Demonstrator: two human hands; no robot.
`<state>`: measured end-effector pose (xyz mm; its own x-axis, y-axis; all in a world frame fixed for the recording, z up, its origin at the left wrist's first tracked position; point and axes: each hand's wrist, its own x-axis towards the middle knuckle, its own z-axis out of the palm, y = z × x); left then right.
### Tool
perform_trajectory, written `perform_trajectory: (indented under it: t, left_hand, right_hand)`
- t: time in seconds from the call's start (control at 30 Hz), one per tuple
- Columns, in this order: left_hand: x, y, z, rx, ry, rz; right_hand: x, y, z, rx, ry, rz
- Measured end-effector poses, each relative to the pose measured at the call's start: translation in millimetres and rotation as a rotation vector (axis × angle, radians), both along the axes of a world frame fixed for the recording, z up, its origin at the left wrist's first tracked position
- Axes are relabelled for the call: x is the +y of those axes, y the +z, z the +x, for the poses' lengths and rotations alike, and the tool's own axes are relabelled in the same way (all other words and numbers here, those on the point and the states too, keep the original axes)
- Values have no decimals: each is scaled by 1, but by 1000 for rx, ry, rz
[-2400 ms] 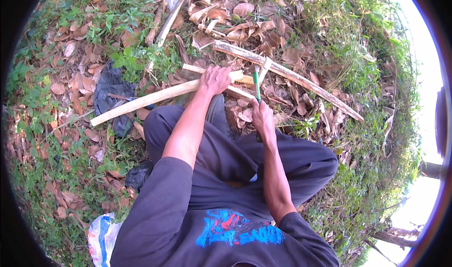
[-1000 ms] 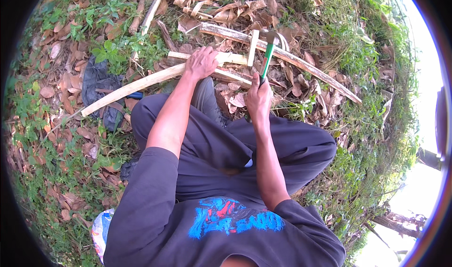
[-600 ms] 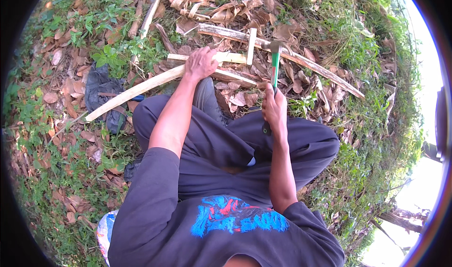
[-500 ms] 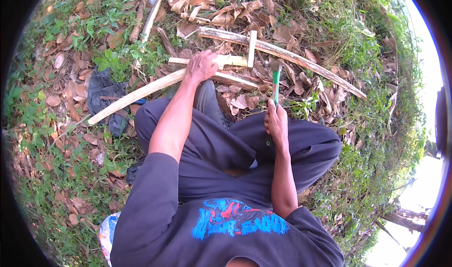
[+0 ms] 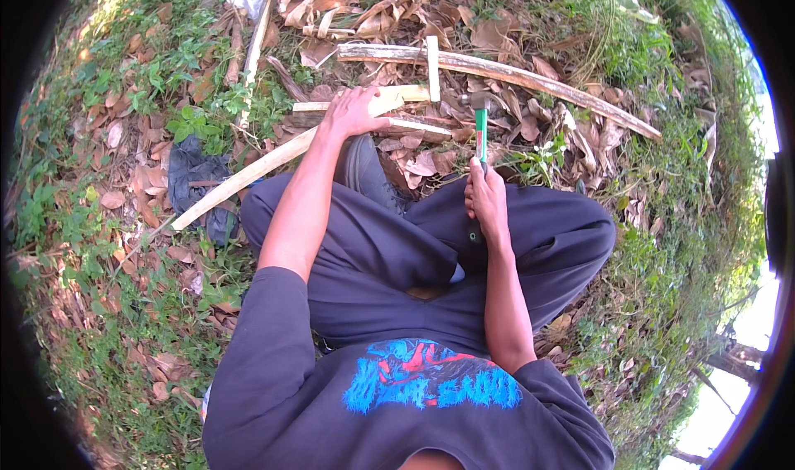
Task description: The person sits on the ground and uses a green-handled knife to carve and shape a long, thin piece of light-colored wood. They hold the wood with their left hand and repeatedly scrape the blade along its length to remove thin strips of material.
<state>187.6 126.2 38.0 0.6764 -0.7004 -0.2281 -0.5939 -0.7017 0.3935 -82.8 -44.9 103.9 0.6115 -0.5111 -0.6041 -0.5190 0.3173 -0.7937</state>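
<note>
On leafy ground, left hand (image 5: 352,112) presses pale slat (image 5: 273,162); right hand (image 5: 487,201) grips green-handled hammer (image 5: 480,132).

The right hand (image 5: 487,201) covers the lower part of the green hammer handle (image 5: 480,134); the head (image 5: 478,100) is too small to make out its shape. The left hand (image 5: 352,112) hides the part of the pale slat (image 5: 248,172) beneath it, and the slat's end is lost under the dark cloth (image 5: 192,172). The feet are hidden under the legs, apart from one grey shoe (image 5: 368,168).
</note>
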Motion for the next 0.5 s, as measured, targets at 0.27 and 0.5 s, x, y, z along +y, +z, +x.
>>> perform_trajectory:
  t: [0.27,0.5]
  left_hand:
    - [-2,-12,16,-154,-272,65]
    - [-5,-12,17,-176,-350,-59]
  right_hand:
    - [-5,0,4,-3,-51,88]
    - [-4,-7,7,-8,-59,62]
